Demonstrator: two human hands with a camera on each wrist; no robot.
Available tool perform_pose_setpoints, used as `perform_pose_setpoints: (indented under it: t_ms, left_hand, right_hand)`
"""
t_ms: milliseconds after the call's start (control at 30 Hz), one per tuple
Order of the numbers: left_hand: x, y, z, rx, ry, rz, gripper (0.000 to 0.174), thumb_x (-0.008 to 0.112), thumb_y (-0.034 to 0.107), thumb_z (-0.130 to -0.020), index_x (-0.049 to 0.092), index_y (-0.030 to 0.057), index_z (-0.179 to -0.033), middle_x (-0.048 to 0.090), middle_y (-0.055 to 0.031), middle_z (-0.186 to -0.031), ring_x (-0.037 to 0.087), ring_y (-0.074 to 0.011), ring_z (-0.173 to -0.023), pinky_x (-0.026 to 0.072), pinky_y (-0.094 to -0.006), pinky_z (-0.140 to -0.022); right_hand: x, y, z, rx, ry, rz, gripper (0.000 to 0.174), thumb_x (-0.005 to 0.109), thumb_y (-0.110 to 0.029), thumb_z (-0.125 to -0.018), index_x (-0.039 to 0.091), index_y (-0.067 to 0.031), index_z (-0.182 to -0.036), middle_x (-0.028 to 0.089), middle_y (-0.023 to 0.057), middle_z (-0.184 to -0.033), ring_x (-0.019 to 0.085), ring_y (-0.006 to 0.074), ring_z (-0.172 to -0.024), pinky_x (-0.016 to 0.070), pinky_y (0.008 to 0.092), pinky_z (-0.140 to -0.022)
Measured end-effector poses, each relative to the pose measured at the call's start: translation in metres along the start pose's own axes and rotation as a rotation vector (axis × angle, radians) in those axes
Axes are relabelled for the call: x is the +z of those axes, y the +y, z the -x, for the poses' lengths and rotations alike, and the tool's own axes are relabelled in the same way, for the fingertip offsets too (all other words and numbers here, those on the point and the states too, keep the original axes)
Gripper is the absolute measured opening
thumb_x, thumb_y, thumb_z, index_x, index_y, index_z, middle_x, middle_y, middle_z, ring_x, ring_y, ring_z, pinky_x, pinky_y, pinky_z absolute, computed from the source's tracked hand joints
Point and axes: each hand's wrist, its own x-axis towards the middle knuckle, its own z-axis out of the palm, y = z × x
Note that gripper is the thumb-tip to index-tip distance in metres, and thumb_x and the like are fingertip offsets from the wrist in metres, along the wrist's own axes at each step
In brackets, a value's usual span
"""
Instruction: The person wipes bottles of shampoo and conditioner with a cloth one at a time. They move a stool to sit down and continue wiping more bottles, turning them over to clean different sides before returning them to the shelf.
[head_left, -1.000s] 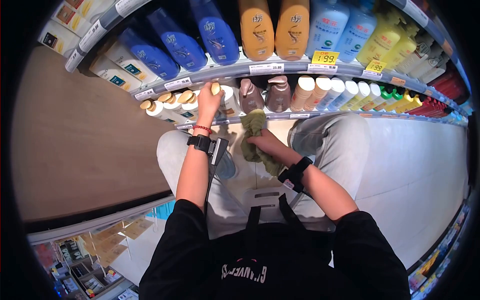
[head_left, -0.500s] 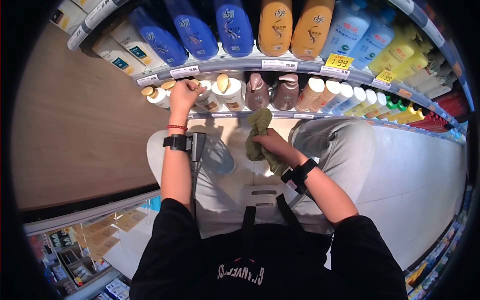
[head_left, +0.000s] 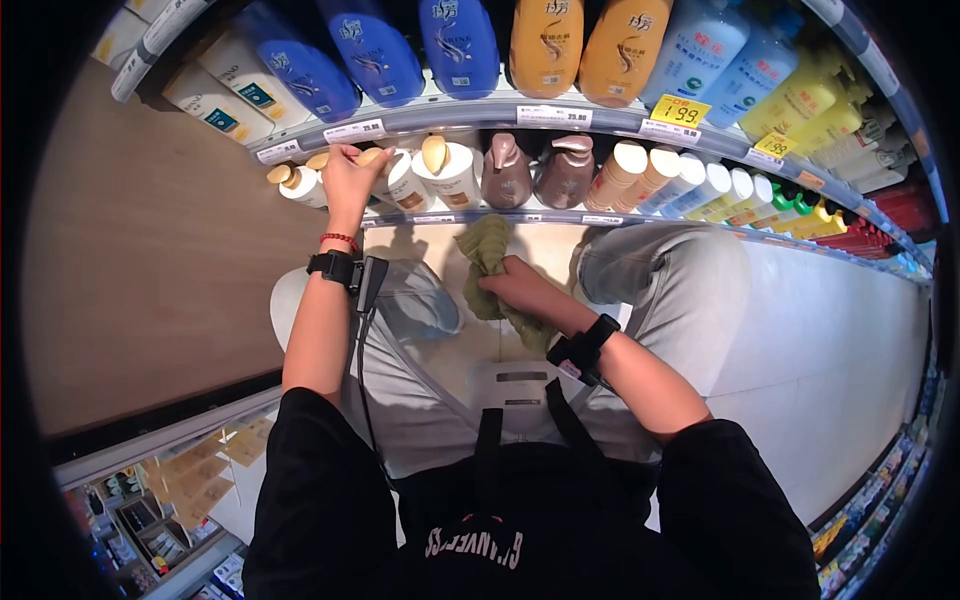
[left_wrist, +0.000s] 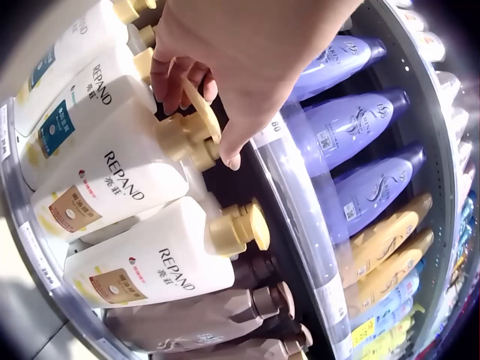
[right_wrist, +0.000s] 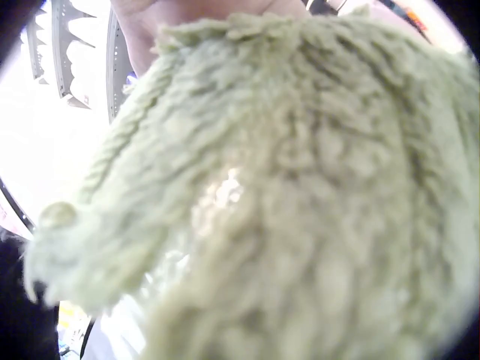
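Note:
In the head view my left hand is at the lower shelf, pinching the gold pump top of a white pump bottle. The left wrist view shows this gold pump between thumb and curled fingers, above a white REPAND bottle. Beside it stands another white pump bottle, its gold nozzle free. My right hand grips a crumpled green cloth in front of the shelf, over the floor between the knees. The fluffy cloth fills most of the right wrist view.
Right of the white bottles stand brown pump bottles and a row of capped bottles. The upper shelf edge overhangs them, with blue bottles and orange bottles above. A white stool is under the person.
My left hand has let go of the rightmost white bottle's pump and moved left to the neighbouring bottle's pump. The right hand keeps its hold on the cloth, shifting slightly left.

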Motion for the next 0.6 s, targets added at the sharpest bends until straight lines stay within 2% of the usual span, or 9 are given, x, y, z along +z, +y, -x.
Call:
perform_pose_setpoints:
  t_ms: [167,233,267,367,467,567,600]
  left_hand:
    - [0.010,-0.002,0.002,0.076,0.028,-0.085,0.061,0.079,0.039,-0.065,0.048,-0.0047,-0.093,0.058,-0.0163,-0.078,0.058,-0.0305,-0.071,0.0470,-0.0372,-0.068]
    - [0.015,-0.006,0.002,0.121,0.062,-0.074,0.060,0.078,0.038,-0.066,0.047,-0.0058,-0.093,0.058,-0.0180,-0.081,0.059,-0.0331,-0.075,0.0469,-0.0390,-0.070]
    - [0.013,-0.002,0.002,0.081,0.015,-0.057,0.062,0.078,0.038,-0.067,0.046,-0.0079,-0.095,0.059,-0.0211,-0.086,0.059,-0.0348,-0.077,0.0467,-0.0396,-0.072]
    - [0.013,0.000,0.003,0.018,0.016,-0.057,0.052,0.078,0.030,-0.065,0.051,-0.0067,-0.091,0.061,-0.0210,-0.086,0.060,-0.0336,-0.079,0.0471,-0.0384,-0.072]
    - [0.012,-0.004,0.002,0.035,-0.043,0.011,0.035,0.076,0.021,-0.062,0.058,-0.0022,-0.081,0.063,-0.0189,-0.080,0.062,-0.0313,-0.077,0.0478,-0.0375,-0.071]
    - [0.014,-0.001,0.012,-0.062,0.037,0.172,0.023,0.073,0.017,-0.060,0.061,0.0016,-0.072,0.064,-0.0157,-0.071,0.063,-0.0297,-0.072,0.0484,-0.0371,-0.069]
    - [0.015,-0.002,0.014,-0.048,0.067,0.175,0.024,0.074,0.018,-0.060,0.060,0.0018,-0.072,0.064,-0.0151,-0.070,0.062,-0.0302,-0.068,0.0486,-0.0370,-0.068]
  right_hand:
    - [-0.003,-0.018,0.017,0.044,0.016,-0.049,0.039,0.057,-0.020,-0.078,0.052,0.0056,-0.106,0.058,0.0121,-0.096,0.056,0.0188,-0.086,0.0452,0.0302,-0.076]
    - [-0.002,-0.005,0.006,0.022,-0.011,-0.106,0.035,0.055,-0.015,-0.075,0.051,0.0052,-0.104,0.057,0.0103,-0.093,0.054,0.0174,-0.083,0.0450,0.0295,-0.073]
    - [-0.001,0.002,0.000,0.010,-0.023,-0.134,0.034,0.053,-0.013,-0.074,0.051,0.0050,-0.102,0.056,0.0094,-0.091,0.054,0.0167,-0.081,0.0449,0.0292,-0.072]
    - [-0.001,0.014,-0.009,-0.091,0.009,-0.221,0.038,0.054,-0.014,-0.073,0.050,0.0060,-0.105,0.058,0.0124,-0.091,0.056,0.0201,-0.082,0.0461,0.0311,-0.070]
    - [-0.002,0.012,-0.009,-0.051,0.063,-0.330,0.035,0.055,-0.013,-0.072,0.050,0.0038,-0.103,0.056,0.0092,-0.088,0.054,0.0182,-0.079,0.0453,0.0298,-0.069]
    - [-0.003,0.012,-0.014,-0.070,0.071,-0.351,0.033,0.053,-0.010,-0.072,0.051,0.0028,-0.102,0.055,0.0079,-0.087,0.052,0.0165,-0.078,0.0441,0.0277,-0.069]
    - [-0.006,0.009,-0.012,-0.080,0.045,-0.348,0.032,0.053,-0.010,-0.072,0.051,0.0025,-0.102,0.055,0.0076,-0.087,0.052,0.0162,-0.078,0.0437,0.0272,-0.068]
